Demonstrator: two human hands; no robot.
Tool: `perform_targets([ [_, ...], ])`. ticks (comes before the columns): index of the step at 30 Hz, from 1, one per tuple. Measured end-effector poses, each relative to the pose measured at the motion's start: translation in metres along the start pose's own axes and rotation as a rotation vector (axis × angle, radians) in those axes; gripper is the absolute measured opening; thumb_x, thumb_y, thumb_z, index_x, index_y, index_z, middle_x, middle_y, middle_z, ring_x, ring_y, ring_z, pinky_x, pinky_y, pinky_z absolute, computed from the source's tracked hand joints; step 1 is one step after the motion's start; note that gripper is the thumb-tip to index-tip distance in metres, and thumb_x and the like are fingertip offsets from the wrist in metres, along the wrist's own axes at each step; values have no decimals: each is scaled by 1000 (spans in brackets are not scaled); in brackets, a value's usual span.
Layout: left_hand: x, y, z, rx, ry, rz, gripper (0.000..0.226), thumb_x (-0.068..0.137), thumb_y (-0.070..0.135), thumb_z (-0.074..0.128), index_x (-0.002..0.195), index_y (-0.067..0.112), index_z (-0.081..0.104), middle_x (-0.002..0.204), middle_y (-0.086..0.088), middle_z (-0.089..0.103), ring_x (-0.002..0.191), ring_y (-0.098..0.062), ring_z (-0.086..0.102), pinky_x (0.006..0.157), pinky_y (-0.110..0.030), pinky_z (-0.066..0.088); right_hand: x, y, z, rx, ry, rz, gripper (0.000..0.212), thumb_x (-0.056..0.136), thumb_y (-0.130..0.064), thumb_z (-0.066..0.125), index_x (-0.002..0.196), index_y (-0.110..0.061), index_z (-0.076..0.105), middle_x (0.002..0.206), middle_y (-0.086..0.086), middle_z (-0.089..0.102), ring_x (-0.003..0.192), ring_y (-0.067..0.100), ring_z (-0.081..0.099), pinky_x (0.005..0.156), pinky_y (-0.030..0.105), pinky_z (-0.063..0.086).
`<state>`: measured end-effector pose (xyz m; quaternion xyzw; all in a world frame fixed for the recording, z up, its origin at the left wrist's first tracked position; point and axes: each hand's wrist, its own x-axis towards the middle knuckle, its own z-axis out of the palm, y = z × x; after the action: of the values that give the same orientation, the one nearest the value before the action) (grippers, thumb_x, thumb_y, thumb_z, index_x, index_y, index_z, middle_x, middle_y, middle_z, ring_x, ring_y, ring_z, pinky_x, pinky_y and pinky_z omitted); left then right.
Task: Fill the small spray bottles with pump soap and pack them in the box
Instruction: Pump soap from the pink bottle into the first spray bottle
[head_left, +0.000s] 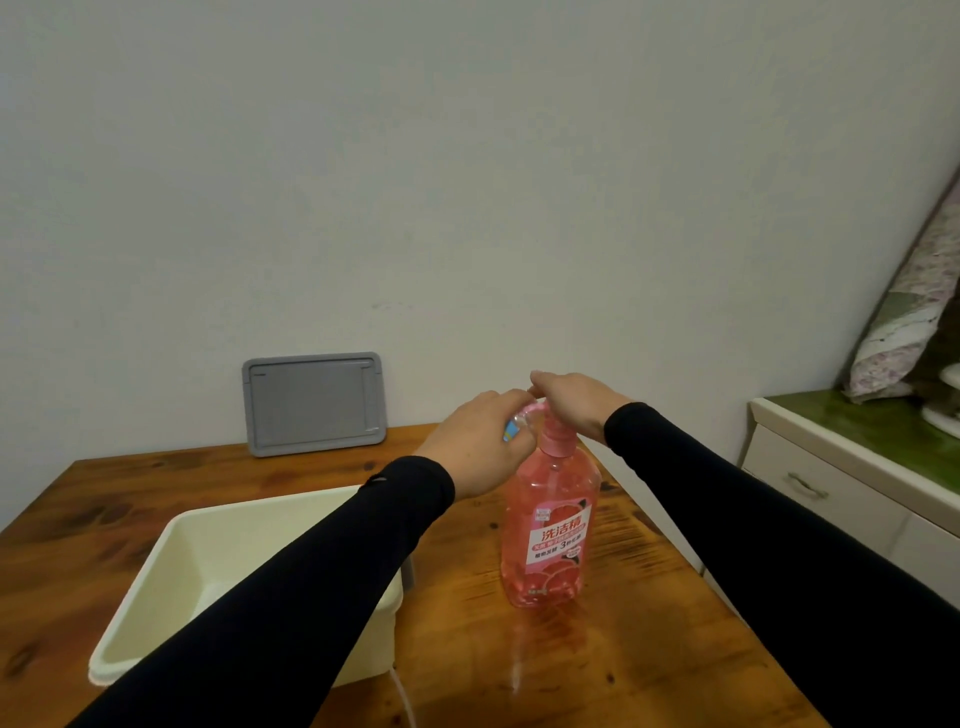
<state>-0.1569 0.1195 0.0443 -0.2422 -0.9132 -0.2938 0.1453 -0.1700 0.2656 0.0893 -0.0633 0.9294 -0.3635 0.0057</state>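
Mid-fill — small spray bottle (514, 428) is gripped by left hand (475, 449), pump soap (548, 514) pressed by right hand (569, 402); box (171, 582) at lower left looks unpacked.

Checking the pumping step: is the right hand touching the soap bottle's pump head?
Touching. The head view shows the right hand resting palm-down on the pink pump head of the soap bottle, no gap between them.

On the table (649, 649), the box (171, 566) sits left of the soap bottle (548, 535), with its lid (314, 404) leaning against the wall behind.
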Motion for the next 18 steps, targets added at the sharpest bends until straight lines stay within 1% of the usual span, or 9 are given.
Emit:
perform_targets([
  [3, -4, -2, 8, -26, 2, -17, 46, 95, 40, 43, 139, 30, 39, 124, -1, 53, 92, -8, 46, 77, -21, 36, 0, 7, 8, -53, 0, 7, 33, 98, -13, 30, 118, -1, 53, 129, 18, 54, 110, 33, 53, 85, 34, 38],
  [5, -4, -3, 8, -23, -8, -27, 46, 95, 40, 43, 139, 30, 39, 124, 0, 53, 93, -7, 45, 76, -21, 35, 1, 9, 10, -21, 1, 48, 31, 96, -8, 32, 120, 0, 51, 131, 19, 53, 112, 34, 52, 87, 36, 39],
  [6, -3, -3, 8, -18, -17, -28, 46, 95, 40, 43, 139, 30, 39, 124, 0, 53, 93, -7, 45, 76, -21, 35, 1, 9, 10, -26, -10, 48, 33, 97, -11, 32, 122, -1, 51, 132, 18, 52, 112, 33, 52, 88, 36, 39],
  [8, -1, -1, 4, -3, -23, -19, 46, 95, 40, 43, 139, 29, 39, 124, 0, 54, 93, -7, 45, 77, -21, 35, 1, 7, 4, 14, -12, 25, 40, 99, -25, 30, 126, -5, 52, 131, 14, 53, 109, 27, 52, 88, 33, 37],
  [10, 2, 1, -1, 2, -1, -6, 46, 94, 40, 43, 139, 28, 39, 123, 0, 54, 93, -8, 46, 77, -22, 35, 3, 2, -1, 98, 3, 49, 46, 98, -36, 29, 127, -9, 53, 117, 9, 58, 100, 21, 51, 84, 32, 34],
  [12, 4, 1, -4, 5, 12, 1, 45, 94, 40, 44, 138, 28, 41, 122, -1, 55, 94, -9, 48, 78, -23, 36, 4, -1, -4, 91, 12, 48, 46, 98, -37, 29, 123, -8, 55, 99, 4, 58, 92, 19, 51, 79, 32, 33],
  [13, 4, 1, -3, 5, 13, 2, 45, 94, 40, 43, 137, 28, 41, 121, -1, 55, 95, -10, 49, 78, -23, 37, 3, -2, -3, 87, 15, 48, 45, 98, -35, 29, 121, -8, 56, 98, 4, 56, 91, 20, 51, 79, 32, 34],
  [16, 0, -3, 4, -10, 8, -7, 45, 94, 41, 43, 137, 30, 41, 120, 0, 55, 94, -10, 50, 76, -22, 38, 2, 3, 5, 2, 0, 21, 39, 99, -25, 29, 117, -4, 57, 114, 14, 59, 100, 29, 55, 84, 36, 42],
  [18, -2, -4, 8, -14, 4, -15, 44, 94, 40, 44, 137, 30, 41, 120, 0, 55, 92, -8, 48, 74, -21, 36, 3, 5, 9, -2, 15, 72, 39, 100, -24, 30, 118, 0, 55, 121, 21, 58, 109, 36, 54, 90, 39, 42],
])
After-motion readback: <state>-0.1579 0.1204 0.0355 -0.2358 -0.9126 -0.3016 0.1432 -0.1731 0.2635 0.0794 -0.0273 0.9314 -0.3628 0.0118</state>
